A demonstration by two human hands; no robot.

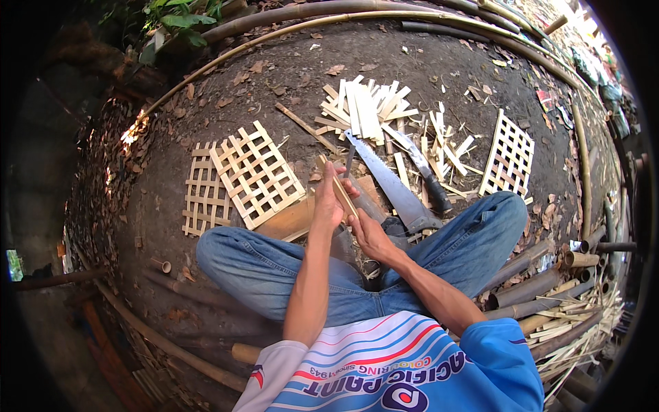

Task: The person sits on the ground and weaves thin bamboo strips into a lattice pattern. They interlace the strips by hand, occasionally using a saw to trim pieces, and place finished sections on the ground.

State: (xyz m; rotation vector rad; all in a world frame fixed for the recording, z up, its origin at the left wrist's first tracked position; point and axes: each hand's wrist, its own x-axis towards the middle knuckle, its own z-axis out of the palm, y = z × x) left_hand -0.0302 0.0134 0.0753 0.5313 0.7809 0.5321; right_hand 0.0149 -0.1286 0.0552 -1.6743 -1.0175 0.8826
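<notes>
1. Above the person's blue-jeaned lap, just short of the grey-bladed handsaw (395,187) lying on the dirt, the left hand (328,199) is closed around a thin pale bamboo strip (339,187), holding it tilted with its top end pointing away from the body.
2. Beside the saw's near end, the right hand (364,232) is curled against the strip's lower part. It seems to grip a dark narrow blade (349,162) that rises past the strip, but the fingers hide the handle, so I cannot tell exactly what it holds.
3. Left of the saw lie two pale woven bamboo lattice panels (240,180), one overlapping the other; a third lattice panel (509,156) lies right of the saw.
4. Beyond the saw's tip sits a loose pile of cut bamboo slats (365,107), and a dark-handled knife (420,163) lies just right of the saw blade.
5. Right of the saw, past the knee, are stacked brown bamboo poles (549,283) with open cut ends.
6. Judged from the grip, the work in hand looks like shaving or splitting the strip. To do it well, keep the left hand firm and clear of the edge, draw the blade along the grain in shallow passes, and steady both wrists over the thighs.
</notes>
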